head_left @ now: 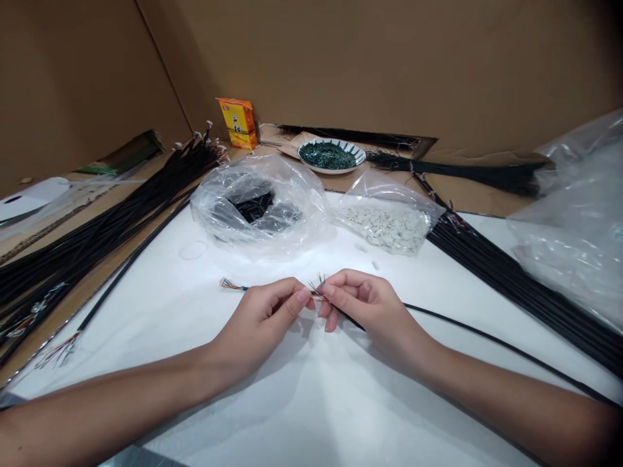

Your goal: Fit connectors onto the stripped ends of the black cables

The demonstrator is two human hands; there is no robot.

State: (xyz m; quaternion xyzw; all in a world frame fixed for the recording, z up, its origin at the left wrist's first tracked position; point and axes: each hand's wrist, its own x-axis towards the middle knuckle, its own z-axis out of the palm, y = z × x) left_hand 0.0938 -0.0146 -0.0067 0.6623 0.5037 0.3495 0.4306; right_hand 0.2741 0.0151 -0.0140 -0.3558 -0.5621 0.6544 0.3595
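Observation:
My left hand (257, 324) and my right hand (365, 311) meet over a white sheet (311, 415), their fingertips pinching a small tuft of fine coloured wires (316, 288). The wires fan out from a thin black cable (467, 327), which passes under my right hand and runs off toward the lower right. Another short black cable end (238, 287) with coloured wire tips sticks out left of my left hand. My fingers hide the exact join between the wires and the cables.
Long bundles of black cables (97, 253) lie to the left, and another bundle (511, 292) lies to the right. Behind my hands are a plastic bag of black pieces (257, 207), a bag of white pieces (387, 224), a plate of green granules (328, 155), and a yellow carton (237, 123). Cardboard walls surround the work surface.

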